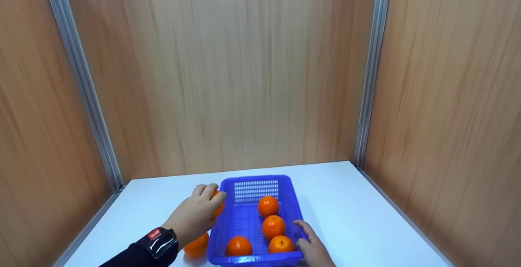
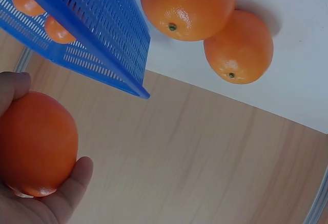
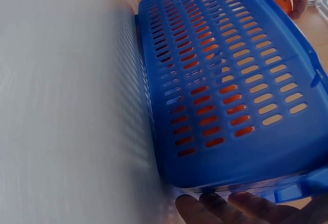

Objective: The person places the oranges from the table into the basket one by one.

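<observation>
Your blue basket (image 1: 260, 258) sits on the white table (image 1: 338, 198) with four oranges inside: a row of three (image 1: 273, 226) along its right side and a single orange (image 1: 239, 246) at its near left corner. Its long axis runs away from you. Your left hand (image 1: 194, 215) curls its fingers and thumb round the held orange (image 2: 38, 142), at the basket's left rim in the head view; the left wrist view shows it apart from the basket. That fruit is nearly round, with no clear long axis, and the right wrist view catches a dark stem spot on it. Your right hand (image 1: 313, 250) holds the basket's near right corner, fingers bent; you cannot tell how firmly. The head view shows one loose orange (image 1: 196, 246) left of the basket, while the left wrist view reveals two, stem ends facing that camera
</observation>
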The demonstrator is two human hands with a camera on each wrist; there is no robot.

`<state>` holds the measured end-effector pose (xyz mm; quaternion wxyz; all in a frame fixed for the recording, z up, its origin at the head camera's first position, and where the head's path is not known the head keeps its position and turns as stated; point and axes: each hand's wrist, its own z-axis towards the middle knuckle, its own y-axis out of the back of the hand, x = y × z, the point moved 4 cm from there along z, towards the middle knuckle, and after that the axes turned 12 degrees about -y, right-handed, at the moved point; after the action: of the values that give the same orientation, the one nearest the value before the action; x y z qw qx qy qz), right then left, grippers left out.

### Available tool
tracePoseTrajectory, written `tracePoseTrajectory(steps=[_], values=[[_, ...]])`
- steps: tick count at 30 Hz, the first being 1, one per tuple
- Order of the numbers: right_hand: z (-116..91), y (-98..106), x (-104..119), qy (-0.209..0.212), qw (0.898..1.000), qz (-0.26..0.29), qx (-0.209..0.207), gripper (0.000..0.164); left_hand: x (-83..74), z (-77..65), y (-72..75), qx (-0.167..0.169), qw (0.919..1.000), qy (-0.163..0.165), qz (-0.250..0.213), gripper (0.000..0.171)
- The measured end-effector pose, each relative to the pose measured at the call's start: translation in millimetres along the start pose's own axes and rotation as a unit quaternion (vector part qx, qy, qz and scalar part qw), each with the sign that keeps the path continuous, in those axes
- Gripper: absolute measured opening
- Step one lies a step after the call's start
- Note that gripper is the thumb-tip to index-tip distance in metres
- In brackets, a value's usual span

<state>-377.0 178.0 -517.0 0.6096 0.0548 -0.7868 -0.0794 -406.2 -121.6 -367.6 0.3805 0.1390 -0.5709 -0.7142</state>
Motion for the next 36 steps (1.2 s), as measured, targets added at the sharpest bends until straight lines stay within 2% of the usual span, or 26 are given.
tracePoseTrajectory(steps=[6,11,15,18,21,31,36], values=[[-1,1,0,-0.001,0.999,0.030,0.020,0.063,-1.8,0.2,-6.3,-0.001,0.9999,-0.016,-0.003,0.053],[1,1,-1,-0.005,1.000,0.020,0.015,0.063,-3.7,-1.3,-10.2,-0.009,0.9993,-0.037,0.001,0.059],[2,2,0,-0.008,1.000,-0.002,0.000,0.062,-7.0,-1.5,-14.3,-0.015,0.9953,-0.084,0.047,0.059],[3,3,-1,0.002,1.000,-0.011,-0.007,0.061,-9.8,-1.2,-18.1,-0.019,0.9869,-0.128,0.097,0.055],[4,4,-1,0.007,1.000,-0.008,-0.008,0.061,-10.8,-0.5,-22.2,-0.019,0.9803,-0.154,0.122,0.057],[5,3,-3,-0.001,1.000,0.013,0.004,0.062,-12.5,0.4,-35.7,0.015,0.9699,-0.182,0.161,0.070],[5,3,-4,0.000,1.000,0.015,0.007,0.062,-12.9,1.8,-44.6,0.015,0.9655,-0.188,0.180,0.065]])
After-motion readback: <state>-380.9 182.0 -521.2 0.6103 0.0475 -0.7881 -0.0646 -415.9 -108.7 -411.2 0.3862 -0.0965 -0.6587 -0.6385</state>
